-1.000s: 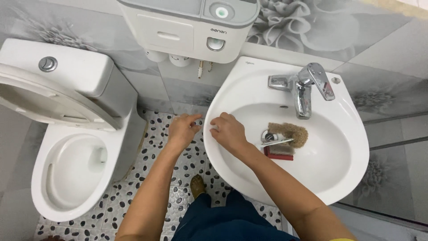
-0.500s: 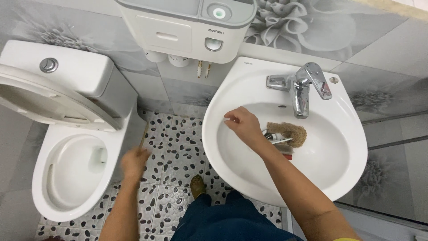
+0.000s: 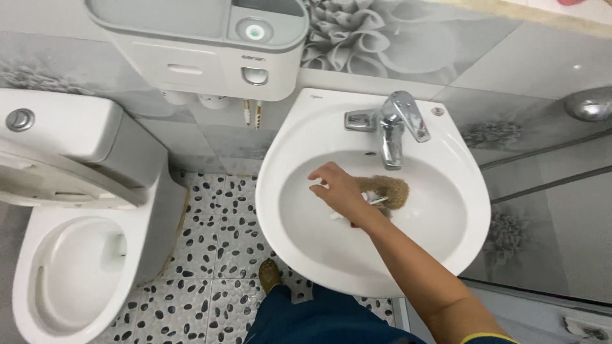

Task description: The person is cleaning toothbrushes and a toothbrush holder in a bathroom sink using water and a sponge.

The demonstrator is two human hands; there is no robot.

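Note:
My right hand (image 3: pixel 338 190) reaches into the white basin (image 3: pixel 275 167), hovering over its left inner slope with the fingers curled and the thumb out. Something small and pale shows at the fingertips, but I cannot tell if it is held. Just right of the hand, a brown bristly scrubbing brush (image 3: pixel 390 190) lies over the drain, partly hidden by my wrist. My left hand is out of view.
A chrome mixer tap (image 3: pixel 394 126) stands at the back of the basin. A grey and white wall dispenser (image 3: pixel 197 39) hangs above left. A white toilet (image 3: pixel 70 274) with raised lid is at left, over a pebble-pattern floor (image 3: pixel 217 236).
My left hand swung down from the basin rim and left the view. My right hand moved from the rim into the bowl toward the brush. The view shifted right.

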